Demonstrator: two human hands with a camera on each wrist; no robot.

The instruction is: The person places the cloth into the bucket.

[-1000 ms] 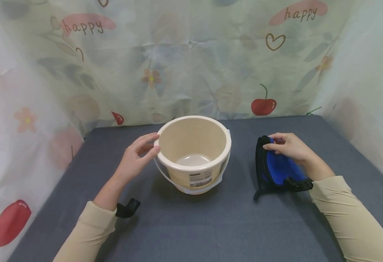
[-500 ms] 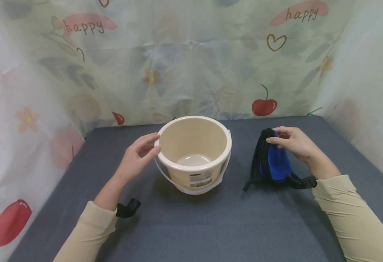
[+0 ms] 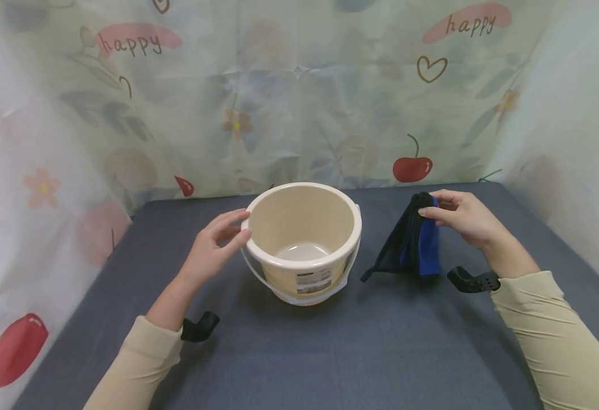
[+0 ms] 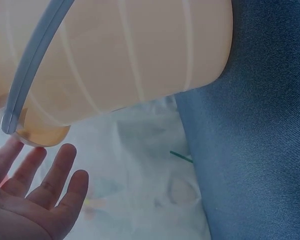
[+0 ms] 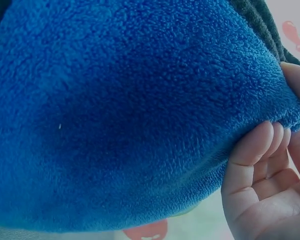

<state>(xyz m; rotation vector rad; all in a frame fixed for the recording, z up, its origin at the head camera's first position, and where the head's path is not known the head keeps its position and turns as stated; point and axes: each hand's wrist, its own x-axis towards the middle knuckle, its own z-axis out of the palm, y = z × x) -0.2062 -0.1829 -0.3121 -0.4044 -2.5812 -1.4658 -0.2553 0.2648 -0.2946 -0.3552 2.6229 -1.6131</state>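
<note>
A cream plastic bucket (image 3: 304,222) stands upright on the table, its handle lowered across the front. My left hand (image 3: 212,245) rests at the left side of the rim, fingers spread and fairly straight; the left wrist view has the fingertips (image 4: 67,155) beside the rim's lip. To the right of the bucket, my right hand (image 3: 463,219) pinches the top of a folded cloth (image 3: 427,245) between thumb and fingers. It hangs down in folds, blue on one side and black on the other. Up close, the towel-like pile of the blue face (image 5: 119,110) fills most of the right wrist view.
Dark grey fabric covers the table (image 3: 299,353). Behind it and at both sides hang pale printed curtains (image 3: 299,114) with cherries and flowers. A black camera mount (image 3: 471,282) juts from the right wrist, another mount (image 3: 200,327) from the left.
My right hand has raised the cloth and drawn it slightly back, so it now hangs narrower, with its black corner trailing toward the bucket. The left hand and the bucket have stayed put.
</note>
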